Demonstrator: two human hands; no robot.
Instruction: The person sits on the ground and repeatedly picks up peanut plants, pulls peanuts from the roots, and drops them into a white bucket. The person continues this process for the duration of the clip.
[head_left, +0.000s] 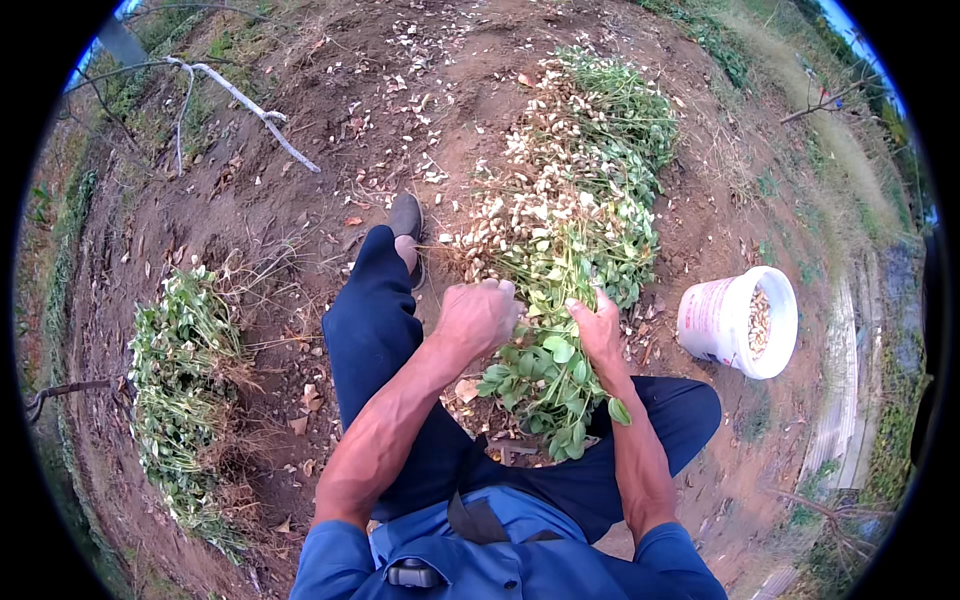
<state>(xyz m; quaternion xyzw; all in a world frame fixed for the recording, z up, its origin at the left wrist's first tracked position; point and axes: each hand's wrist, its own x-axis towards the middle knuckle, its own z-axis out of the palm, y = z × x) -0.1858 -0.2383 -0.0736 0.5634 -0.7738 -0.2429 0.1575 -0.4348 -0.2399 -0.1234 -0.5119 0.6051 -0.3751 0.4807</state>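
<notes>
A heap of pulled peanut plants (622, 150), with pale pods (540, 195) along its left side, lies on the soil in front of me. My right hand (596, 322) grips the stems of a leafy peanut plant (559, 375) that hangs between my knees. Just to the left, my left hand (480, 311) is curled at the near end of the heap, its fingers bent; whether it holds a pod or a root is hidden.
A white plastic bucket (701, 319) with peanut pods inside leans at my right. Another pile of peanut plants (184, 405) lies at my left. A bare branch (247, 101) reaches in at upper left. Dry leaves and pale bits litter the soil.
</notes>
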